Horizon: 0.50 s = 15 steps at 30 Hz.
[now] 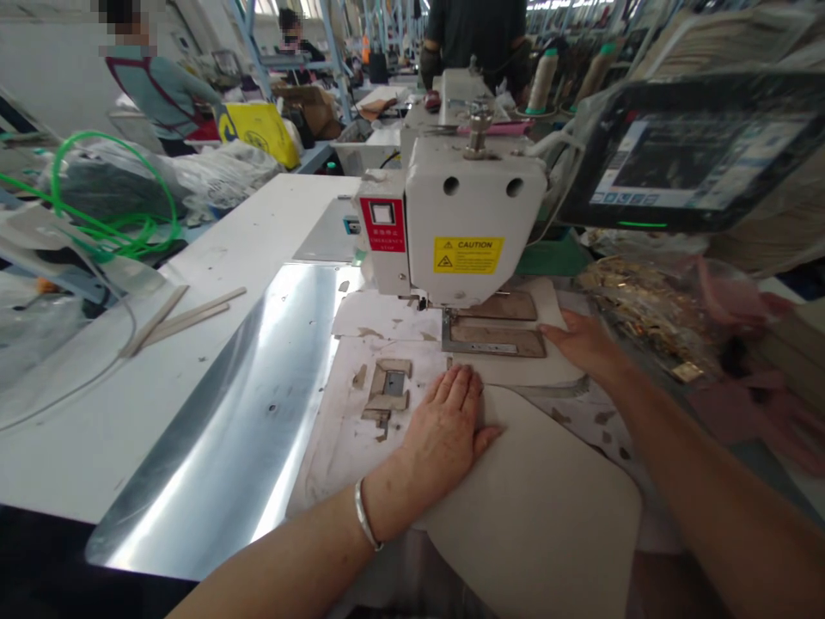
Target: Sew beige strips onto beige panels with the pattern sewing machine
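Note:
My left hand [448, 421] lies flat, fingers stretched forward, over the left edge of a large beige panel [547, 490] of leather-like material. My right hand [580, 344] reaches to the right edge of a second beige panel [509, 368] under the sewing machine [473, 215]. Its fingers rest by the edge, the thumb stretched toward the clamp; I see no firm grip. A metal clamp frame [496, 344] with brown pads presses on that panel below the machine head. To the left of my left hand, a small square guide [390, 387] is fixed on the white work surface.
A control screen [696, 163] stands at the right, above a bag of gold-coloured metal parts [657, 318]. On the left are a shiny metal plate [258, 404], beige strips [174, 322] and a green hose [116, 206]. A co-worker [155, 90] stands at the back left.

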Available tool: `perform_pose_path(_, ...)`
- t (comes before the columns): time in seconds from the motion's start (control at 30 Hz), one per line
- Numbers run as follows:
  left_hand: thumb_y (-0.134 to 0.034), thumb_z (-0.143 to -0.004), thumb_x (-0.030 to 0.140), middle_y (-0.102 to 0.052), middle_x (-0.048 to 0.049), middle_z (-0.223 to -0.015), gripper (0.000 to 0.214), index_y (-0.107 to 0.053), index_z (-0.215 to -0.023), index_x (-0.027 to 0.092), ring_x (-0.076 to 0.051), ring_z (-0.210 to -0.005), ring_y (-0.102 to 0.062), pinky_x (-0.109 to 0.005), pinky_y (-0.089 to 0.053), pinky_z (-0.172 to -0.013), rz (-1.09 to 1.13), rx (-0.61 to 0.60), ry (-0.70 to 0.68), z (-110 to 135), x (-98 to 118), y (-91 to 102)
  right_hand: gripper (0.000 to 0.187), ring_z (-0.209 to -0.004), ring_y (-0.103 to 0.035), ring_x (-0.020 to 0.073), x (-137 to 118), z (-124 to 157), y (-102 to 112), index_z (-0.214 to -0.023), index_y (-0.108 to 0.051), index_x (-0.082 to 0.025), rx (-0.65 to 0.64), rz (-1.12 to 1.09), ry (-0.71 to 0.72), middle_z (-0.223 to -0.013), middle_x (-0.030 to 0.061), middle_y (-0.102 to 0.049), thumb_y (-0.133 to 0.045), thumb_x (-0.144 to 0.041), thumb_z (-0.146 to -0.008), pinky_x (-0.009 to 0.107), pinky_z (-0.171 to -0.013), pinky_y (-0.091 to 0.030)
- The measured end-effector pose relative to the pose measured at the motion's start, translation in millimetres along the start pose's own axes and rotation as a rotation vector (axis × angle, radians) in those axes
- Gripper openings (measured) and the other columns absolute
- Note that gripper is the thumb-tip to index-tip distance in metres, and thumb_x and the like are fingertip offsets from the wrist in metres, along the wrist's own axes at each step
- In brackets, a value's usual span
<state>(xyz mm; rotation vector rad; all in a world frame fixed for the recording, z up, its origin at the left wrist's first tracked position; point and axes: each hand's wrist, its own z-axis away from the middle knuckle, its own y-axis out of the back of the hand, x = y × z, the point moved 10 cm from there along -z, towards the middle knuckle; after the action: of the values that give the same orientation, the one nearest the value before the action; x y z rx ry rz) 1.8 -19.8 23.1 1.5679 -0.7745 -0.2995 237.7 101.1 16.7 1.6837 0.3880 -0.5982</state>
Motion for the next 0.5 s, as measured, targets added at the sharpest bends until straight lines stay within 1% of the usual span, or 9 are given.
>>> perform_pose_path(0.1, -0.047, -0.099, 0.052, -0.042, -0.023, -0.153, 0.068, -0.043, -0.145, 0.003, -0.035, -0.144, -0.038, -0.048, -0.034, -0.119, 0.003, -0.001, 0.004, 0.0, 0.3, -0.2, 0.058, -0.094, -0.068, 0.0336, 2.6, 12.8, 18.6, -0.134, -0.056, -0.008, 0.152, 0.053, 0.008, -0.106, 0.0203, -0.07, -0.063, -0.039, -0.085, 0.046, -0.083, -0.053)
perform_pose_path(0.13, -0.048, -0.098, 0.052, -0.042, -0.0227, -0.153, 0.067, -0.043, -0.145, 0.004, -0.035, -0.144, -0.039, -0.049, -0.034, -0.119, 0.007, 0.002, 0.003, 0.0, 0.1, -0.1, 0.061, -0.099, -0.068, 0.0337, -1.0, 22.7, 27.4, -0.139, -0.051, -0.008, 0.207, 0.06, 0.062, -0.114, 0.0214, -0.068, -0.061, -0.038, -0.087, 0.047, -0.084, -0.054)
perform_pose_path(0.17, -0.048, -0.098, 0.052, -0.042, -0.0223, -0.153, 0.066, -0.043, -0.145, 0.005, -0.035, -0.144, -0.039, -0.049, -0.035, -0.119, 0.011, 0.007, 0.002, 0.0, -0.1, -0.1, 0.059, -0.104, -0.067, 0.0331, -6.6, 35.2, 34.4, -0.141, -0.049, -0.01, 0.236, 0.068, 0.143, -0.121, 0.0213, -0.066, -0.058, -0.038, -0.089, 0.047, -0.087, -0.055)
perform_pose_path(0.2, -0.049, -0.098, 0.052, -0.043, -0.0219, -0.153, 0.065, -0.043, -0.144, 0.006, -0.034, -0.144, -0.04, -0.049, -0.035, -0.118, 0.015, 0.012, -0.001, 0.0, -0.2, -0.1, 0.053, -0.111, -0.066, 0.0321, -13.0, 49.9, 38.1, -0.138, -0.052, -0.013, 0.232, 0.077, 0.238, -0.127, 0.0203, -0.063, -0.055, -0.037, -0.091, 0.048, -0.092, -0.055)
perform_pose_path(0.23, -0.049, -0.098, 0.052, -0.043, -0.0217, -0.153, 0.064, -0.044, -0.144, 0.007, -0.034, -0.143, -0.04, -0.049, -0.035, -0.118, 0.019, 0.016, -0.002, -0.2, -0.4, -0.1, 0.045, -0.117, -0.063, 0.0308, -18.8, 66.0, 38.0, -0.134, -0.056, -0.016, 0.192, 0.089, 0.334, -0.132, 0.018, -0.062, -0.053, -0.035, -0.094, 0.048, -0.098, -0.052)
perform_pose_path(0.3, -0.05, -0.098, 0.051, -0.045, -0.0219, -0.151, 0.062, -0.046, -0.141, 0.007, -0.034, -0.142, -0.042, -0.05, -0.036, -0.118, 0.022, 0.028, 0.001, -0.6, -1.0, 0.5, 0.034, -0.127, -0.058, 0.0284, -24.2, 98.6, 31.3, -0.126, -0.062, -0.019, 0.071, 0.107, 0.474, -0.135, 0.0139, -0.062, -0.049, -0.032, -0.097, 0.049, -0.109, -0.046)
perform_pose_path(0.37, -0.052, -0.097, 0.05, -0.047, -0.022, -0.149, 0.059, -0.048, -0.138, 0.008, -0.035, -0.141, -0.043, -0.051, -0.036, -0.117, 0.019, 0.041, 0.004, -1.3, -0.7, 2.0, 0.033, -0.133, -0.054, 0.0277, -21.8, 124.1, 25.3, -0.127, -0.063, -0.019, -0.003, 0.126, 0.523, -0.138, 0.013, -0.061, -0.048, -0.028, -0.098, 0.051, -0.113, -0.043)
perform_pose_path(0.4, -0.052, -0.097, 0.05, -0.048, -0.0218, -0.148, 0.057, -0.049, -0.136, 0.008, -0.035, -0.14, -0.044, -0.051, -0.037, -0.116, 0.016, 0.047, 0.004, -1.7, -0.2, 3.1, 0.035, -0.134, -0.052, 0.0277, -19.6, 132.5, 23.7, -0.129, -0.061, -0.019, -0.013, 0.14, 0.524, -0.14, 0.0133, -0.059, -0.048, -0.027, -0.098, 0.051, -0.113, -0.043)
perform_pose_path(0.5, -0.054, -0.096, 0.048, -0.052, -0.0209, -0.143, 0.052, -0.052, -0.131, 0.009, -0.035, -0.136, -0.047, -0.051, -0.039, -0.115, 0.014, 0.048, 0.006, -3.2, 1.6, 5.7, 0.036, -0.135, -0.051, 0.0278, -18.4, 143.5, 22.3, -0.131, -0.06, -0.018, 0.007, 0.167, 0.527, -0.14, 0.0138, -0.059, -0.049, -0.024, -0.097, 0.052, -0.113, -0.042)
